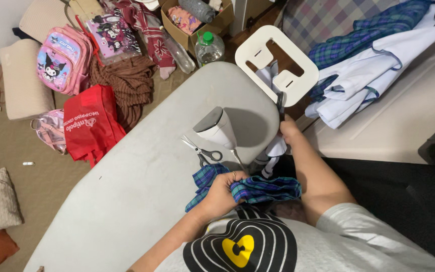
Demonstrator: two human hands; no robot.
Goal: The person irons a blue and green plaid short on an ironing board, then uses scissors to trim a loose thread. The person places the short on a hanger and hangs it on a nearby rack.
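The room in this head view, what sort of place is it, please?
Probably a room in a home used for ironing. A grey ironing board carries a steam iron and scissors; the left hand grips a plaid cloth, and backpacks lie on the floor.

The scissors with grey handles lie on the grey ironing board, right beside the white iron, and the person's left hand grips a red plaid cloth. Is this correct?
Not quite: in the head view the plaid cloth in the left hand is blue and green, not red. The scissors with grey handles do lie on the grey ironing board beside the white iron.

Left hand (221,194) on plaid cloth (258,189)
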